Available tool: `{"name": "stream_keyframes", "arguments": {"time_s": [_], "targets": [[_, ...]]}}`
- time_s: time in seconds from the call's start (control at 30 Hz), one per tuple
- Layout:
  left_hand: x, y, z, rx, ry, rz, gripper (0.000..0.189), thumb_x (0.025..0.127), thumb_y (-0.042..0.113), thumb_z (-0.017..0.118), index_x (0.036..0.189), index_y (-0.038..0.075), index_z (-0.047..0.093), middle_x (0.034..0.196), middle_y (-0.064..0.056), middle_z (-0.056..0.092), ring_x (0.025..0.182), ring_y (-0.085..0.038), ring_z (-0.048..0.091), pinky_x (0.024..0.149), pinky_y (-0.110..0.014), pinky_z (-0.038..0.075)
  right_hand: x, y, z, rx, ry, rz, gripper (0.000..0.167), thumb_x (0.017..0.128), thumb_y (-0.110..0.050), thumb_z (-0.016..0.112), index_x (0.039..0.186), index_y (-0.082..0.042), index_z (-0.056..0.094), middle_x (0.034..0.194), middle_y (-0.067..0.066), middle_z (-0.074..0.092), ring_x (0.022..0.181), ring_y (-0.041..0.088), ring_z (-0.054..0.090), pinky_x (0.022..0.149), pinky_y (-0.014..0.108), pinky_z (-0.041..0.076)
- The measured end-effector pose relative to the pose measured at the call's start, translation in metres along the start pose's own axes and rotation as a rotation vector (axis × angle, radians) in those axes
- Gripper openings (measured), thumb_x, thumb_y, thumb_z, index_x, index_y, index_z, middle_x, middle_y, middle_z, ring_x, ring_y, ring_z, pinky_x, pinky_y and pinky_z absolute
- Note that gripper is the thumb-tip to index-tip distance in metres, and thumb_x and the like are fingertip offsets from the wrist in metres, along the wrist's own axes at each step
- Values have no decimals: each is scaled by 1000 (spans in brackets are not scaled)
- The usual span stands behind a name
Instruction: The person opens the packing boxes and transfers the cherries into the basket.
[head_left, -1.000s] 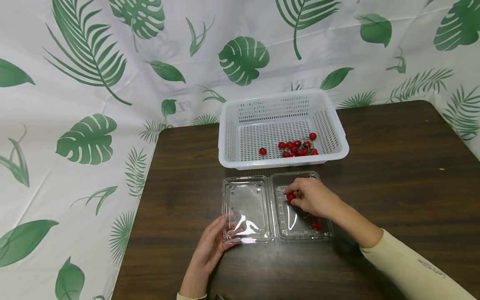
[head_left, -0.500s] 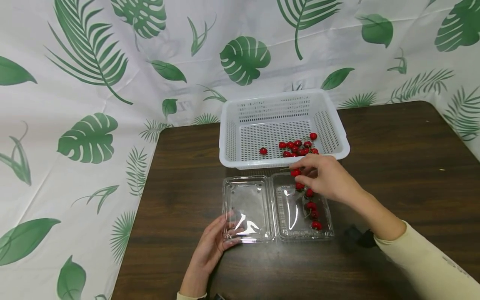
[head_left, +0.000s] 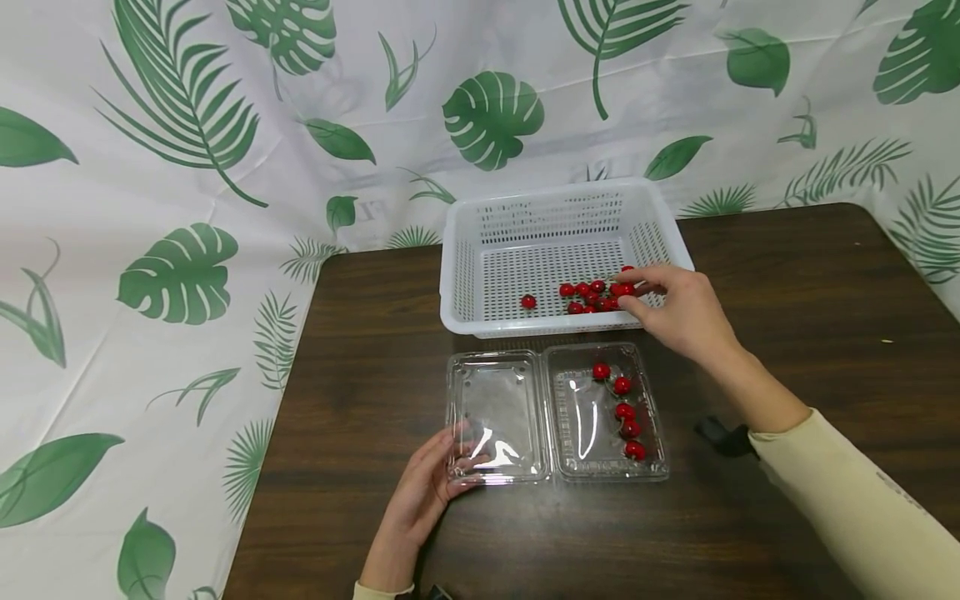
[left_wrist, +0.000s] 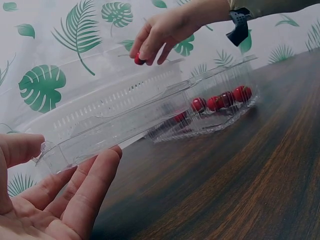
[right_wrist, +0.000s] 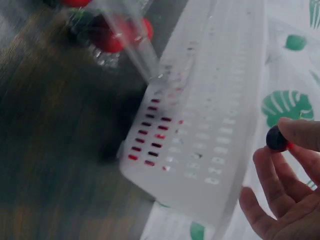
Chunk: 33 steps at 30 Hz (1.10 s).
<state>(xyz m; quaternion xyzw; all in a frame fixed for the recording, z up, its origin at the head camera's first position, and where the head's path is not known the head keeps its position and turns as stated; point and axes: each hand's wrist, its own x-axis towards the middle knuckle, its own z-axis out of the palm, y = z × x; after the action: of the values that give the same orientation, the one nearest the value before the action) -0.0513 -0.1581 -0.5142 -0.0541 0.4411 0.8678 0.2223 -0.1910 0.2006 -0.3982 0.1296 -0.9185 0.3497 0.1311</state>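
Observation:
My left hand grips the near left edge of the clear plastic clamshell's lid, with the thumb on the rim and the fingers underneath. Beside the lid, the box half holds several red cherries along its right side. My right hand is over the front right rim of the white basket. Between thumb and fingertips it pinches a dark red cherry. More cherries lie bunched in the basket near that hand, and a single cherry lies apart to their left.
The basket stands at the back of the dark wood table, just behind the clamshell. A leaf-patterned white cloth hangs behind and at the left. A black wrist device sits on my right wrist.
My right hand has moved from inside the clamshell box up and right to the basket, with a cherry between its fingers throughout. Cherries in the box are now uncovered. My left hand has stayed put.

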Motion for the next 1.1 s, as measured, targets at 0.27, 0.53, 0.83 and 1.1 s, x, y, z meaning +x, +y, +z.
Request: {"name": "stream_keyframes", "arguments": {"time_s": [0.27,0.53,0.83,1.1], "targets": [[1,0,0,1,1,-1,54,104,25,50,146,-6,35,108,-8,66,103,-24,67,86,-37,57,2,12,-1,-19,-54,78,32,87,-13,74,117,-3,70,119,18,66,97,37,65,68,45,48],[1,-1,-1,4,-7,1,54,104,25,50,146,-5,35,109,-8,66,104,-25,67,86,-37,58,-7,15,-2,19,-71,120,30,88,-12,74,116,-2,69,118,18,65,101,36,63,83,57,51],[2,-2,-2,-4,-13,6,46,105,23,48,142,-3,42,107,-7,67,102,-23,68,85,-36,58,-20,6,-3,59,24,9,29,84,-5,77,112,-3,72,111,13,69,98,32,65,84,53,53],[2,-2,-1,-5,-13,8,51,105,22,47,145,-6,35,108,-8,66,103,-24,67,85,-35,58,-40,-2,12,77,-91,-17,27,83,-5,78,109,-5,72,99,8,69,80,20,67,65,30,57]]}}
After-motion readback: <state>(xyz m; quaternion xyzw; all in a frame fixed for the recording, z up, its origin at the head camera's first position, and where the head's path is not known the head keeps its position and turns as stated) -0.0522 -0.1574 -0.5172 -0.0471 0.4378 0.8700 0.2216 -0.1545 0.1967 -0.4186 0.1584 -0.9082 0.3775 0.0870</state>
